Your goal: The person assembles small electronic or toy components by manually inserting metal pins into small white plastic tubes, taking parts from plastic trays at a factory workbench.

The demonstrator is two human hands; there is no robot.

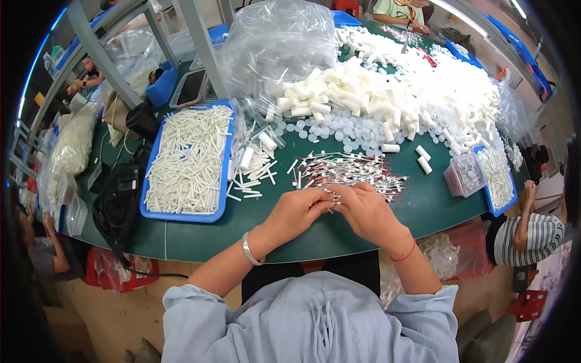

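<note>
My left hand [293, 213] and my right hand [368, 213] meet over the near part of the green table [278, 242]. Their fingers are closed around a few small white-ended pieces [333, 197], mostly covered by the fingertips. Just beyond lies a loose pile of similar thin pieces [345, 172], white-tipped with reddish and silvery stems. To the left of that pile are scattered short white sticks [260, 169] and a thick white cylinder [247, 158].
A blue tray [145, 209] full of white sticks stands left. Far right are a clear plastic box [466, 175] and a smaller blue tray [497, 212]. Behind are heaped white cylinders [363, 97], translucent discs [351, 133] and a big plastic bag [275, 48]. Other people sit around.
</note>
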